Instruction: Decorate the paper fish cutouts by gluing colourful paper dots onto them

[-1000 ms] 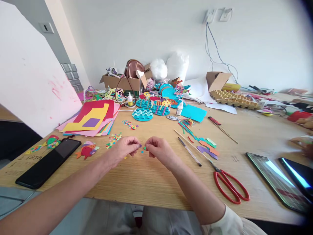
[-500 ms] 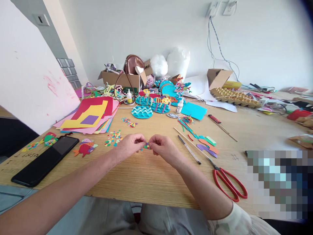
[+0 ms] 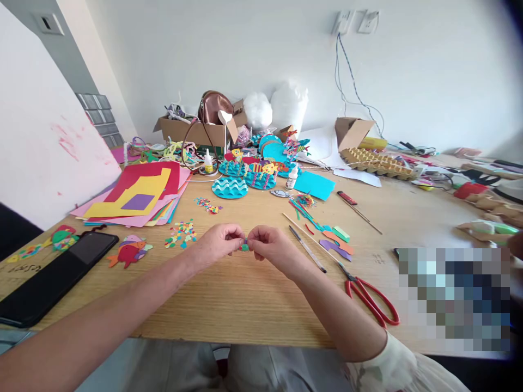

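Both hands meet over the front middle of the wooden table, fingertips pinched together. Between them is a small green paper piece (image 3: 245,247), mostly covered by the fingers. My left hand (image 3: 225,239) grips it from the left, my right hand (image 3: 269,244) from the right. Scattered round paper dots (image 3: 180,234) lie left of my left hand. Farther left are paper fish cut-outs (image 3: 129,251). To the right of my right hand lie a pen (image 3: 307,249), a thin wooden stick (image 3: 312,238) and red-handled scissors (image 3: 373,302).
A black phone (image 3: 57,277) lies at the left edge, below a stack of coloured paper (image 3: 134,190). Blue wavy bases (image 3: 229,187), a glue bottle (image 3: 291,177) and blue sheets (image 3: 314,185) stand behind the hands. Paper scraps (image 3: 337,245) lie right. An egg tray (image 3: 378,163) sits farther back.
The view has turned slightly right, so the table things appear shifted left. Both hands keep pinching the paper piece, which now shows more green below the fingertips.
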`<move>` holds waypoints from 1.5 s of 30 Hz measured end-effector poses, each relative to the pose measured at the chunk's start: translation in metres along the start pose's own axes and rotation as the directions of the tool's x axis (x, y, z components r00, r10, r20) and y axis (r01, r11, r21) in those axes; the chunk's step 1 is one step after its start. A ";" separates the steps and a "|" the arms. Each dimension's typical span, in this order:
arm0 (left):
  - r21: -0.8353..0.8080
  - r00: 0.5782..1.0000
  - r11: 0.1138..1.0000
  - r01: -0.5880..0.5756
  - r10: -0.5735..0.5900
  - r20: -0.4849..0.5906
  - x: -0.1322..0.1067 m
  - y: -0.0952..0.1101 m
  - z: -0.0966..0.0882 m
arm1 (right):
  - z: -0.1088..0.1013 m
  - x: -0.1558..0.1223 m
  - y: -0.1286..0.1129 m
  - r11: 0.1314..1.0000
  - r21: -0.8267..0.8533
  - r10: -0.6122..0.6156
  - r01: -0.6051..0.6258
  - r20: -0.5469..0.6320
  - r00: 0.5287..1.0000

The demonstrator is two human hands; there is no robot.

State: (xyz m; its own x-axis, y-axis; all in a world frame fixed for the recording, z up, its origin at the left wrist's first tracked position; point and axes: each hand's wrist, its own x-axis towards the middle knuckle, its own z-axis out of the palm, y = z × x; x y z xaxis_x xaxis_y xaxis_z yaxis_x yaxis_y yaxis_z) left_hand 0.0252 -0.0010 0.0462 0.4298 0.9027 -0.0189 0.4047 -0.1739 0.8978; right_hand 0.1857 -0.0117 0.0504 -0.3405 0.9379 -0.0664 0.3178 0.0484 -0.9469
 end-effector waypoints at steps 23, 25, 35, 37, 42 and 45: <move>0.637 0.907 0.671 -0.380 0.407 0.112 -0.007 -0.043 -0.015 | -0.004 0.007 0.030 0.328 -0.911 -0.398 0.252 0.109 0.911; 0.645 0.889 0.644 -0.412 0.438 0.130 -0.008 -0.048 -0.014 | -0.001 0.010 0.032 0.268 -0.925 -0.390 0.271 0.153 0.908; 0.636 0.830 0.569 -0.522 0.510 0.226 -0.008 -0.051 -0.014 | 0.006 0.011 0.034 0.231 -0.926 -0.362 0.300 0.204 0.910; 0.642 0.828 0.559 -0.525 0.511 0.232 -0.007 -0.053 -0.013 | 0.006 0.011 0.033 0.222 -0.929 -0.361 0.297 0.204 0.910; 0.671 0.834 0.536 -0.512 0.497 0.239 -0.007 -0.055 -0.011 | 0.005 0.009 0.033 0.223 -0.928 -0.356 0.298 0.207 0.911; 0.677 0.831 0.525 -0.516 0.499 0.246 -0.007 -0.055 -0.011 | 0.005 0.009 0.033 0.217 -0.927 -0.349 0.305 0.218 0.911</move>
State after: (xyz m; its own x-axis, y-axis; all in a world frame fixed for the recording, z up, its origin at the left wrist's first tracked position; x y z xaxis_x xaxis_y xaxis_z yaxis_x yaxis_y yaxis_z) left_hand -0.0090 0.0068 0.0016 0.7576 0.5668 0.3236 0.5375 -0.8231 0.1835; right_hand 0.1885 -0.0038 0.0169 -0.6142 0.7630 0.2014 0.7858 0.6149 0.0665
